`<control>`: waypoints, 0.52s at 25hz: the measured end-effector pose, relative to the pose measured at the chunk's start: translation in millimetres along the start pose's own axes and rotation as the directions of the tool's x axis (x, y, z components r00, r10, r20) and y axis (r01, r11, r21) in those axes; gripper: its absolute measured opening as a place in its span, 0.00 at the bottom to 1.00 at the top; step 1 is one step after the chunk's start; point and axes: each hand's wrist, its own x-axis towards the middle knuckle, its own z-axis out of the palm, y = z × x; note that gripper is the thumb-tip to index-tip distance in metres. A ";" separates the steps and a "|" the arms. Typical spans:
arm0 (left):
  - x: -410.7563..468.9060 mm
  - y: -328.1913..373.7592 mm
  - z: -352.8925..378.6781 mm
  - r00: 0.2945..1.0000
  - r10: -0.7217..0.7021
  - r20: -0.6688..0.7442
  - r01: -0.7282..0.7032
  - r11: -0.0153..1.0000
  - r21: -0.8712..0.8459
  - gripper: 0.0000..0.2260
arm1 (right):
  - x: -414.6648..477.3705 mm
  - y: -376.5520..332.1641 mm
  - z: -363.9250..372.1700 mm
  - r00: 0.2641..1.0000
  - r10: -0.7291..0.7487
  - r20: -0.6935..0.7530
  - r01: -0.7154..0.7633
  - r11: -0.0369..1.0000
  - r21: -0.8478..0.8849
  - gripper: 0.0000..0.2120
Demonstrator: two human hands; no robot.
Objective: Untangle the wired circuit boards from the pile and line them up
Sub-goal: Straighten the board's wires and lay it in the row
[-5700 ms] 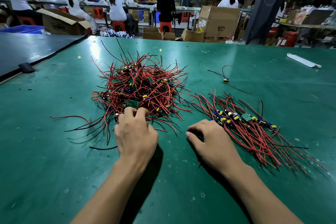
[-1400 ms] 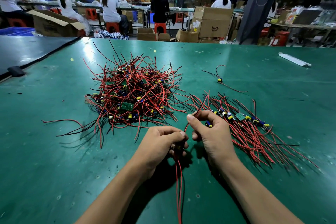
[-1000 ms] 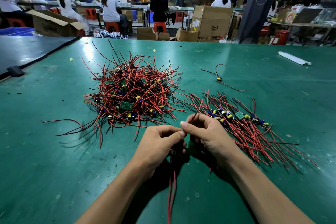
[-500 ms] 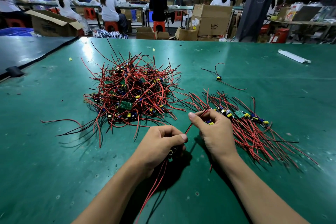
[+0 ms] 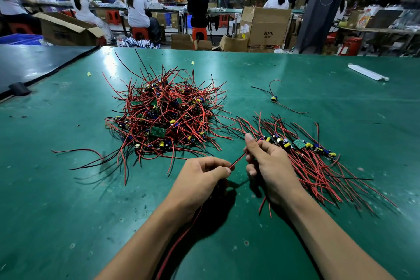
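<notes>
Pinching thin red wire: left hand, right hand.

Bare forearms lead to the bare left hand and right hand, fingernails trimmed short.

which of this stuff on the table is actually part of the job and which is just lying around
Job: tangled pile; lined-up row; held wire, pinched between left hand and right hand.
Lying about: white strip; black block at the left edge; yellow scraps; cardboard boxes behind.
</notes>
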 end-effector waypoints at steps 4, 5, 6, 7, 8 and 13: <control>-0.6 -2.0 2.2 0.999 0.040 0.004 -0.040 0.999 0.022 0.07 | -5.1 2.8 2.1 0.975 0.081 0.208 -0.071 0.996 -0.055 0.16; -0.3 -2.6 1.5 0.999 0.046 0.000 -0.046 0.999 0.026 0.07 | -7.4 3.8 3.1 0.964 0.086 0.253 -0.070 0.995 -0.070 0.15; 0.1 -3.2 0.5 0.999 0.047 -0.004 -0.047 0.999 0.027 0.07 | -8.8 4.4 3.4 0.958 0.082 0.276 -0.064 0.995 -0.073 0.15; 0.4 -3.4 -0.4 0.999 0.044 -0.004 -0.044 0.999 0.025 0.07 | -9.9 4.1 3.5 0.959 0.069 0.275 -0.051 0.996 -0.069 0.15; 0.6 -3.3 -1.1 0.999 0.041 0.001 -0.041 0.999 0.022 0.07 | -10.8 3.7 3.5 0.966 0.044 0.255 -0.026 0.997 -0.073 0.16; 1.6 -2.1 -2.2 1.000 0.024 0.009 -0.024 1.000 -0.014 0.07 | -14.1 3.2 6.6 0.960 -0.222 0.168 0.263 0.921 -0.288 0.07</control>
